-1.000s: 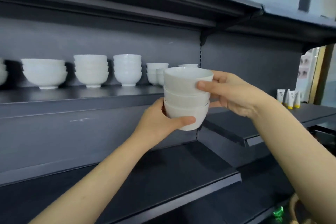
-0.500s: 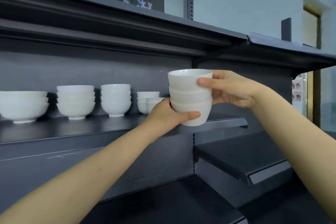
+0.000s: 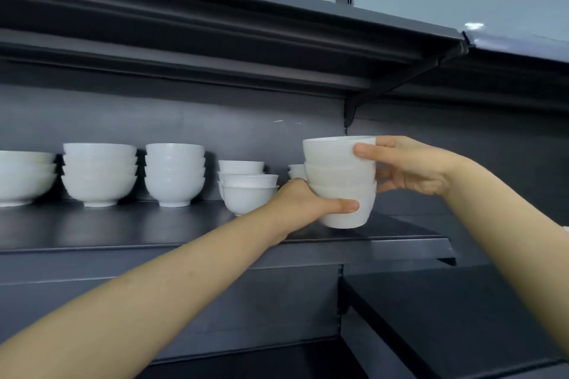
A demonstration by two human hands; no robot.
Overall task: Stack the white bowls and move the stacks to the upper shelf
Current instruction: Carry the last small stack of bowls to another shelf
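Note:
I hold a stack of three small white bowls (image 3: 340, 175) over the right end of the dark upper shelf (image 3: 123, 231). Whether its base touches the shelf I cannot tell. My left hand (image 3: 308, 203) grips the bottom bowl from the left, thumb across its front. My right hand (image 3: 412, 168) grips the top bowl's rim from the right. More white bowl stacks stand on the same shelf: a small stack (image 3: 249, 194) just left of my left hand, two taller stacks (image 3: 174, 174) (image 3: 99, 174) further left, and a wide stack (image 3: 26, 177) at the left edge.
Another small white bowl (image 3: 296, 172) peeks out behind the held stack. A dark shelf (image 3: 277, 49) runs overhead on a bracket (image 3: 400, 83). A lower dark shelf (image 3: 446, 311) juts out at the bottom right.
Both hands have carried the stack inward over the upper shelf and lowered it toward the board. The view has come closer to the shelf.

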